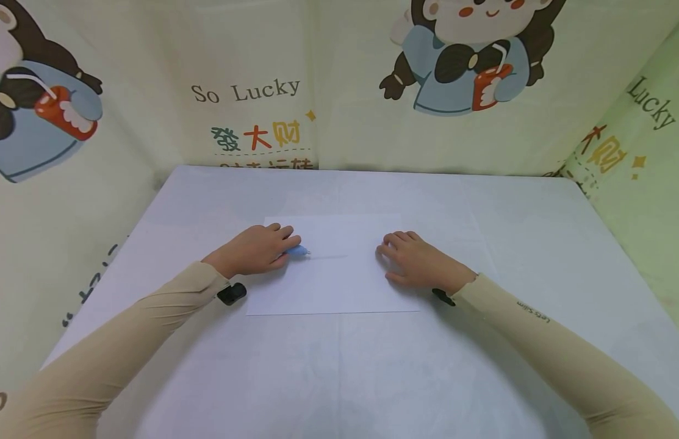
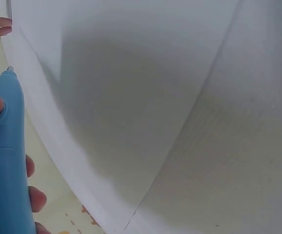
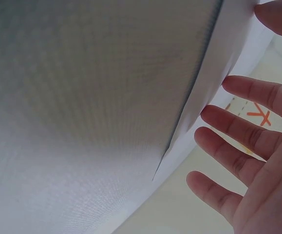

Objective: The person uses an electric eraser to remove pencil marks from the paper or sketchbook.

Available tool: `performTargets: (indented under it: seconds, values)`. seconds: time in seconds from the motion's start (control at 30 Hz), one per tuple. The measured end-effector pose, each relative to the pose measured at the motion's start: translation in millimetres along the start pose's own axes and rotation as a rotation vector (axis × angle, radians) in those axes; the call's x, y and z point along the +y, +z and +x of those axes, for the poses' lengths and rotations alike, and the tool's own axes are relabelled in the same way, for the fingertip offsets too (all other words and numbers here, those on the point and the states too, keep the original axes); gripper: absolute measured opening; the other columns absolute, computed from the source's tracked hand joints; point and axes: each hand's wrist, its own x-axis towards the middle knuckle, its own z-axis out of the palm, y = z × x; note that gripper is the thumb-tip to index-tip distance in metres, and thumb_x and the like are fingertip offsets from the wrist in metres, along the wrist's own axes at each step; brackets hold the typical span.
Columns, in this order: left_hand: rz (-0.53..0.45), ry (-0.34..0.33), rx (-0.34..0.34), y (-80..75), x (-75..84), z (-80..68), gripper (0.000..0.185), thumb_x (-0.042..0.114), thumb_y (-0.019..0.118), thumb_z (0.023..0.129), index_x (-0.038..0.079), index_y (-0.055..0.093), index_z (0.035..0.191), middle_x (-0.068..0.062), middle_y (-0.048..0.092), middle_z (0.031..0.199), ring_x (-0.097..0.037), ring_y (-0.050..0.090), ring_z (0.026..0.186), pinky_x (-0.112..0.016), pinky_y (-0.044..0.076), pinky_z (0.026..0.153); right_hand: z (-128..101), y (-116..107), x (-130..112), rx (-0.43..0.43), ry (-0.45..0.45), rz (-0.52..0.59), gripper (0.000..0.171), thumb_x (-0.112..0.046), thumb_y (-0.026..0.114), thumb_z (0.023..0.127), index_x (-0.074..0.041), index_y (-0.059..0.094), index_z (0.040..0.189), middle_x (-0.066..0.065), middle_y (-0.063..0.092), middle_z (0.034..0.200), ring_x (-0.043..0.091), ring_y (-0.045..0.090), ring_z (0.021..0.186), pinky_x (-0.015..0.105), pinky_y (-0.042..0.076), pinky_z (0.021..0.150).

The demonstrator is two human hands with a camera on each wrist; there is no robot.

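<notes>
A sheet of white paper [image 1: 328,289] lies on the white-covered table. My left hand [image 1: 257,250] is over the paper's left part and grips a thick, light blue pen-shaped tool [image 1: 298,250]. Up close in the left wrist view, the tool [image 2: 5,161] has a small metal tip [image 2: 10,69], with the thumb on a round dip near it. From the tip, a faint thin line [image 1: 329,256] runs right across the sheet. My right hand [image 1: 418,259] rests at the sheet's right side. Its fingers [image 3: 243,87] are spread, their tips at the paper in the right wrist view.
A white cloth [image 1: 339,378] covers the table around the sheet. Printed curtains [image 1: 344,140] with cartoon figures and lettering stand behind the table and at both sides. Small black wrist cameras [image 1: 232,294] sit under both wrists, close above the table.
</notes>
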Motion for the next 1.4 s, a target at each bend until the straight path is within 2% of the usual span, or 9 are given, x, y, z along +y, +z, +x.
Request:
performTargets:
  seconds: [0.1, 0.23, 0.43, 0.57, 0.63, 0.73, 0.87, 1.13, 1.4]
  values:
    - [0.003, 0.007, 0.007, -1.4, 0.9, 0.4, 0.016, 0.020, 0.054, 0.089, 0.011, 0.050, 0.101, -0.002, 0.049, 0.079, -0.016, 0.045, 0.064, -0.027, 0.038, 0.052, -0.1, 0.2, -0.1, -0.002, -0.001, 0.000, 0.045, -0.031, 0.069, 0.082, -0.005, 0.056, 0.116, 0.014, 0.055, 0.114, 0.031, 0.053, 0.109, 0.046, 0.042, 0.095]
    - [0.029, 0.027, 0.010, -3.2, 1.2, 0.9, 0.018, 0.021, 0.054, 0.089, 0.011, 0.052, 0.103, -0.002, 0.050, 0.079, -0.017, 0.048, 0.069, -0.030, 0.042, 0.062, 0.2, 0.2, -0.3, -0.014, 0.000, -0.001, 0.045, -0.031, 0.069, 0.083, -0.005, 0.055, 0.116, 0.014, 0.055, 0.115, 0.031, 0.052, 0.110, 0.046, 0.042, 0.095]
    - [0.063, 0.063, 0.040, -3.5, 0.2, 1.2, 0.018, 0.021, 0.054, 0.088, 0.012, 0.053, 0.104, -0.002, 0.050, 0.079, -0.019, 0.048, 0.074, -0.033, 0.040, 0.071, 0.4, 1.6, 0.1, -0.018, 0.002, -0.008, 0.044, -0.031, 0.069, 0.083, -0.005, 0.055, 0.116, 0.014, 0.055, 0.115, 0.031, 0.052, 0.110, 0.046, 0.041, 0.096]
    - [0.038, 0.042, 0.038, -3.0, 0.4, 3.0, 0.016, 0.021, 0.054, 0.089, 0.012, 0.052, 0.103, -0.002, 0.051, 0.080, -0.019, 0.048, 0.073, -0.034, 0.042, 0.071, 0.3, 2.1, 0.5, -0.012, 0.002, -0.004, 0.043, -0.030, 0.069, 0.082, -0.005, 0.055, 0.115, 0.014, 0.055, 0.114, 0.031, 0.052, 0.110, 0.046, 0.041, 0.095]
    - [0.005, 0.007, 0.026, -3.0, 0.5, 4.2, 0.016, 0.020, 0.054, 0.090, 0.011, 0.052, 0.103, -0.003, 0.051, 0.081, -0.019, 0.049, 0.069, -0.034, 0.044, 0.068, 0.2, 1.8, 0.5, -0.006, 0.002, 0.000, 0.043, -0.030, 0.069, 0.082, -0.005, 0.055, 0.115, 0.014, 0.055, 0.114, 0.031, 0.053, 0.109, 0.046, 0.042, 0.094]
    - [-0.040, -0.057, 0.020, -4.0, 0.1, 5.6, 0.016, 0.020, 0.055, 0.090, 0.012, 0.051, 0.103, -0.004, 0.050, 0.082, -0.017, 0.048, 0.059, -0.030, 0.043, 0.055, 0.1, 2.2, 0.9, -0.001, 0.000, 0.003, 0.043, -0.029, 0.069, 0.082, -0.005, 0.055, 0.115, 0.014, 0.055, 0.114, 0.031, 0.053, 0.108, 0.046, 0.042, 0.094]
    - [-0.023, -0.099, 0.042, -7.4, -1.0, 6.7, 0.017, 0.023, 0.056, 0.090, 0.016, 0.050, 0.104, -0.005, 0.050, 0.084, -0.016, 0.048, 0.055, -0.027, 0.038, 0.045, 0.0, 2.2, 0.9, -0.013, 0.005, 0.003, 0.043, -0.029, 0.068, 0.083, -0.005, 0.055, 0.115, 0.014, 0.055, 0.114, 0.031, 0.053, 0.109, 0.047, 0.042, 0.094]
    - [0.107, -0.090, 0.093, -11.2, 1.4, 8.1, 0.021, 0.025, 0.061, 0.091, 0.018, 0.054, 0.109, -0.008, 0.055, 0.092, -0.024, 0.052, 0.083, -0.036, 0.045, 0.072, -0.2, 2.2, 1.8, -0.006, 0.004, 0.007, 0.044, -0.031, 0.069, 0.082, -0.006, 0.055, 0.115, 0.014, 0.054, 0.115, 0.032, 0.053, 0.110, 0.047, 0.042, 0.094]
    - [0.110, -0.121, 0.089, -5.7, 3.6, 8.8, 0.023, 0.020, 0.060, 0.092, 0.016, 0.054, 0.114, -0.010, 0.055, 0.099, -0.027, 0.051, 0.091, -0.040, 0.045, 0.082, 0.0, 1.2, 1.2, -0.007, 0.003, 0.012, 0.043, -0.029, 0.069, 0.082, -0.005, 0.055, 0.115, 0.014, 0.054, 0.114, 0.032, 0.053, 0.109, 0.048, 0.042, 0.093]
